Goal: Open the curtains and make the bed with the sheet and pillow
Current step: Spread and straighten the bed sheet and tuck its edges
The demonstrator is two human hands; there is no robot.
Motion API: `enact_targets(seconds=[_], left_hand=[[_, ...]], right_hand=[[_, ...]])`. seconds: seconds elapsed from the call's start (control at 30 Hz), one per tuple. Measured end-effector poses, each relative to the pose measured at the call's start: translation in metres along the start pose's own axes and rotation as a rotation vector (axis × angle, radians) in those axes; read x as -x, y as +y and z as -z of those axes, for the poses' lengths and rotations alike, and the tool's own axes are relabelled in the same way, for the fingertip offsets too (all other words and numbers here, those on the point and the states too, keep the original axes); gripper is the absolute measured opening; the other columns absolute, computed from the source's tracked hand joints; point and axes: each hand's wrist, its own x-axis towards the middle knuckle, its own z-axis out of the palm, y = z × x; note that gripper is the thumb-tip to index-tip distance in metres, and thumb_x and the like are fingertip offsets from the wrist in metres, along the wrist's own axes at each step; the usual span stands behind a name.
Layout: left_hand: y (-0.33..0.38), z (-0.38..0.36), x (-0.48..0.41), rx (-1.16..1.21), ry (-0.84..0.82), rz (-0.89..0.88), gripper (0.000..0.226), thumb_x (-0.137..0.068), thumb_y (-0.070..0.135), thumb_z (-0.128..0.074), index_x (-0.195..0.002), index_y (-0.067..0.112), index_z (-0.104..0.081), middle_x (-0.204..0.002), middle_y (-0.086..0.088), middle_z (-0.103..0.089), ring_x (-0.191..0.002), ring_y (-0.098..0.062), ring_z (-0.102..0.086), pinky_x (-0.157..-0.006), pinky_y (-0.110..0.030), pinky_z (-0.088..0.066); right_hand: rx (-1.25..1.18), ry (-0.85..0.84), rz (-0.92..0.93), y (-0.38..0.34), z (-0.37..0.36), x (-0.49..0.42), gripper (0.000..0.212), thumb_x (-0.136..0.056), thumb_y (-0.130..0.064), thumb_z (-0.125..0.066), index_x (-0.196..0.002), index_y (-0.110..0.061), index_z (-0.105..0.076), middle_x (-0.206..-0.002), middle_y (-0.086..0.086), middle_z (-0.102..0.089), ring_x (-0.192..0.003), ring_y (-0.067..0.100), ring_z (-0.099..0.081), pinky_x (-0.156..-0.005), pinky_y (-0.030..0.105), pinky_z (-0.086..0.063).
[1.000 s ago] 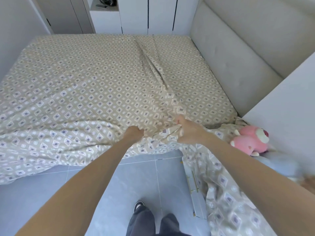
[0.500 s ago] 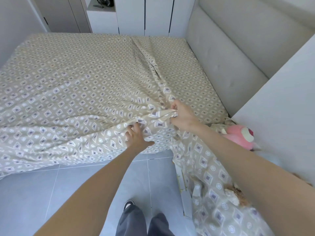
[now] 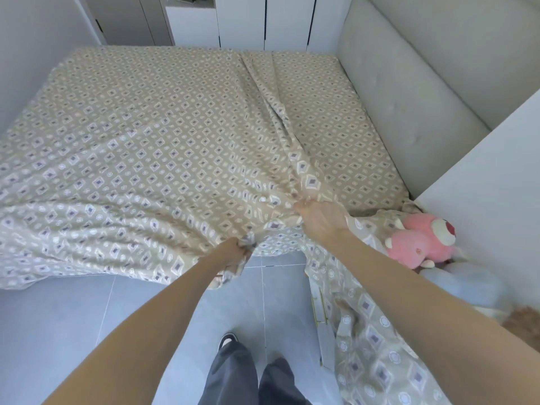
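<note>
The sheet [image 3: 146,159] is lying across the bed [image 3: 350,135], its right end trailing to the floor and running off the bottom edge. The left hand [image 3: 233,248] is gripping a bunch at the near edge. The right hand [image 3: 318,217] is clutching a gathered ridge. Both hands' fingertips are hiding in folds. A pink plush [image 3: 420,241] is lying by the bed's corner.

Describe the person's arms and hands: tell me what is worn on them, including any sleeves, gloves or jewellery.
Both arms are bare as far as the edge of the picture, with no sleeve in view. The left hand and right hand wear no gloves. No watch, bracelet or ring shows on the wrists or on the parts of the fingers in view.
</note>
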Motion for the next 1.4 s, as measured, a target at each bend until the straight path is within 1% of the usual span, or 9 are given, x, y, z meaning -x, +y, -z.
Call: enact_targets(seconds=[0.13, 0.27, 0.33, 0.43, 0.67, 1.0, 1.13, 1.23, 1.4], left_hand=[[-0.018, -0.008, 0.007, 0.114, -0.078, 0.075, 0.042, -0.091, 0.039, -0.059, -0.099, -0.001, -0.066, -0.06, 0.001, -0.047, -0.072, -0.018, -0.048, -0.055, -0.018, -0.032], [-0.014, -0.016, 0.015, 0.081, -0.129, 0.117, 0.086, -0.069, 0.062, -0.072, -0.12, -0.003, -0.048, -0.096, -0.006, -0.061, -0.095, -0.024, -0.062, -0.068, -0.025, -0.042], [-0.009, -0.024, 0.016, 0.001, -0.139, 0.155, 0.077, -0.074, 0.037, -0.078, -0.131, -0.002, -0.045, -0.106, -0.008, -0.06, -0.099, -0.025, -0.061, -0.07, -0.024, -0.043], [-0.001, -0.034, 0.02, -0.195, -0.045, 0.269, 0.009, -0.083, 0.005, -0.058, -0.085, -0.001, -0.053, -0.067, -0.003, -0.051, -0.059, -0.014, -0.05, -0.047, -0.018, -0.036], [-0.014, -0.038, 0.014, -0.59, -0.013, 0.25, 0.037, -0.09, 0.006, -0.041, -0.125, 0.001, -0.052, -0.128, -0.016, -0.053, -0.12, -0.03, -0.051, -0.095, -0.035, -0.047], [-0.033, -0.069, 0.017, -0.236, -0.152, 0.18, 0.059, -0.099, 0.015, -0.038, -0.151, 0.016, -0.01, -0.126, -0.022, -0.056, -0.113, -0.036, -0.056, -0.09, -0.037, -0.046], [-0.039, -0.083, -0.003, -0.269, -0.235, 0.167, 0.041, -0.093, 0.01, -0.042, -0.134, 0.005, -0.04, -0.12, -0.02, -0.059, -0.106, -0.033, -0.06, -0.075, -0.033, -0.049], [-0.041, -0.087, -0.012, -0.258, -0.308, 0.175, 0.048, -0.089, 0.006, -0.047, -0.136, 0.011, -0.038, -0.095, -0.013, -0.059, -0.086, -0.028, -0.064, -0.049, -0.023, -0.042], [-0.054, -0.106, -0.036, -0.346, -0.45, 0.151, 0.065, -0.084, -0.004, -0.054, -0.142, 0.01, -0.029, -0.095, -0.012, -0.06, -0.079, -0.024, -0.061, -0.05, -0.023, -0.043]], right_hand=[[0.08, -0.089, 0.053, -0.005, -0.015, -0.006, 0.05, -0.087, 0.007, -0.045, -0.125, -0.022, -0.06, -0.113, 0.003, -0.061, -0.097, 0.023, -0.065, -0.064, 0.029, -0.038], [0.299, 0.011, 0.274, 0.001, -0.034, -0.006, 0.039, -0.086, 0.0, -0.046, -0.112, -0.017, -0.069, -0.134, 0.003, -0.049, -0.123, 0.022, -0.046, -0.089, 0.032, -0.043], [0.254, -0.051, 0.358, 0.005, -0.036, -0.004, 0.034, -0.09, 0.0, -0.04, -0.11, -0.015, -0.063, -0.112, 0.003, -0.058, -0.123, 0.023, -0.046, -0.093, 0.031, -0.04], [0.237, -0.227, 0.341, 0.008, -0.036, 0.0, 0.042, -0.09, 0.006, -0.044, -0.127, -0.013, -0.051, -0.108, 0.008, -0.063, -0.115, 0.028, -0.055, -0.087, 0.031, -0.042], [0.112, -0.237, 0.175, 0.015, -0.064, 0.009, 0.065, -0.086, -0.004, -0.051, -0.145, -0.016, -0.027, -0.112, 0.011, -0.064, -0.11, 0.026, -0.059, -0.093, 0.034, -0.039], [0.23, -0.42, 0.067, 0.0, -0.071, -0.019, 0.026, -0.084, -0.003, -0.053, -0.101, -0.021, -0.063, -0.072, -0.007, -0.05, -0.089, 0.016, -0.059, -0.093, 0.033, -0.039], [0.279, -0.507, 0.075, 0.001, -0.093, -0.022, 0.015, -0.084, -0.007, -0.057, -0.085, -0.02, -0.051, -0.079, -0.005, -0.052, -0.091, 0.016, -0.059, -0.095, 0.035, -0.035], [0.322, -0.568, 0.068, 0.002, -0.108, -0.024, 0.02, -0.085, -0.007, -0.054, -0.071, -0.014, -0.042, -0.07, -0.002, -0.042, -0.068, 0.014, -0.044, -0.08, 0.035, -0.028], [0.361, -0.665, 0.082, -0.004, -0.148, -0.035, 0.014, -0.087, -0.005, -0.05, -0.088, -0.018, -0.053, -0.074, -0.004, -0.047, -0.086, 0.016, -0.049, -0.079, 0.032, -0.034]])
